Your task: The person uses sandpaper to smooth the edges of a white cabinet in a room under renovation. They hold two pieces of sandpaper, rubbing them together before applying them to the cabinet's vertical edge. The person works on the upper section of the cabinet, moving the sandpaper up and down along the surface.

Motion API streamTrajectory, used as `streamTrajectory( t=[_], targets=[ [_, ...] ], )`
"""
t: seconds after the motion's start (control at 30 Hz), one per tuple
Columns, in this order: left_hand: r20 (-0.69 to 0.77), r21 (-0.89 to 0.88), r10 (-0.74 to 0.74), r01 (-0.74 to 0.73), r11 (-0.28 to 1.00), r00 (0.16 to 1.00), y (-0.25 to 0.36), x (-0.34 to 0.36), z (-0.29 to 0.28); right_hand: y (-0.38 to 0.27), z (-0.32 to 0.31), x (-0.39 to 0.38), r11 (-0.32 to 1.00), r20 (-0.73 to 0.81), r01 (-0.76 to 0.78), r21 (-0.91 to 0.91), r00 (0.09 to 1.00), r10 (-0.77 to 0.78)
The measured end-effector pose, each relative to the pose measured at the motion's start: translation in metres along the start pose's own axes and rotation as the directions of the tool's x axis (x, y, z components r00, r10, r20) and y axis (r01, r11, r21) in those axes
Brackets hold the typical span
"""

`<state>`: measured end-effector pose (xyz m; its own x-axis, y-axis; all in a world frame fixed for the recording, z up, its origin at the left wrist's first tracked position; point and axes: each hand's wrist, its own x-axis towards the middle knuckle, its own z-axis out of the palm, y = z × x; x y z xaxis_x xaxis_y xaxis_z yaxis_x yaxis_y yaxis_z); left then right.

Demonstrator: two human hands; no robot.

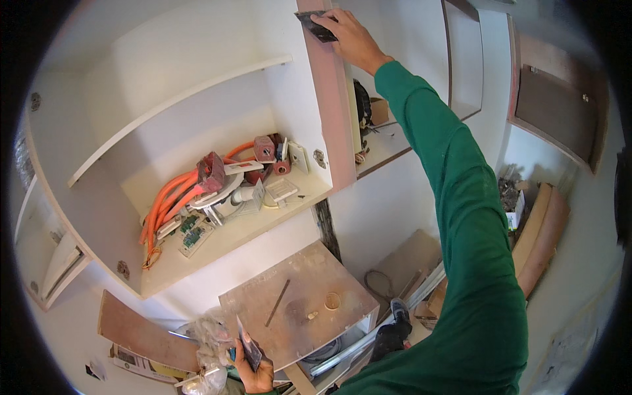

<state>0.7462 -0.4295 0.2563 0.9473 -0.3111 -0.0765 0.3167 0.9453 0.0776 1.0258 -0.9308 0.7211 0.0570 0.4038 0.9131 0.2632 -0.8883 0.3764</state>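
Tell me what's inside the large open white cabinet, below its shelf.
Orange flexible tubing, dark red electrical boxes, white cover plates and a green circuit board lie piled there, among other pieces. Whatever they cover cannot be seen.

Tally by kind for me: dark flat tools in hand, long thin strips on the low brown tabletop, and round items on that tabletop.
Dark flat tools: 2, one in the left hand, one in the right hand
Thin strip on the brown tabletop: 1
Round item on the tabletop: 1
Total: 4
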Motion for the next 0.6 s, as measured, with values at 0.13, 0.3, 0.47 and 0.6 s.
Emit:
streamTrajectory(
  t=[0.13, 0.3, 0.47, 0.6],
  targets=[
    [0.035, -0.053, -0.065, 0.067, 0.996, 0.997, -0.001, -0.005, 0.000, -0.013, 0.001, -0.035, 1.000, 0.008, 0.020, 0.024, 1.000, -0.020],
    [-0.093, -0.098, -0.032, 0.023, 0.995, 0.995, 0.006, -0.006, -0.012, -0.043, 0.001, -0.078, 0.994, 0.077, -0.055, 0.089, 0.996, 0.049],
    [-0.050, -0.002, -0.030, 0.030, 1.000, 0.998, 0.011, -0.008, -0.019, -0.067, 0.001, -0.123, 0.984, 0.166, -0.136, 0.111, 0.979, 0.117],
    [-0.074, 0.039, 0.006, -0.003, 0.999, 0.997, 0.018, -0.013, -0.029, -0.086, -0.003, -0.156, 0.977, 0.259, -0.182, 0.112, 0.954, 0.148]
  ],
)
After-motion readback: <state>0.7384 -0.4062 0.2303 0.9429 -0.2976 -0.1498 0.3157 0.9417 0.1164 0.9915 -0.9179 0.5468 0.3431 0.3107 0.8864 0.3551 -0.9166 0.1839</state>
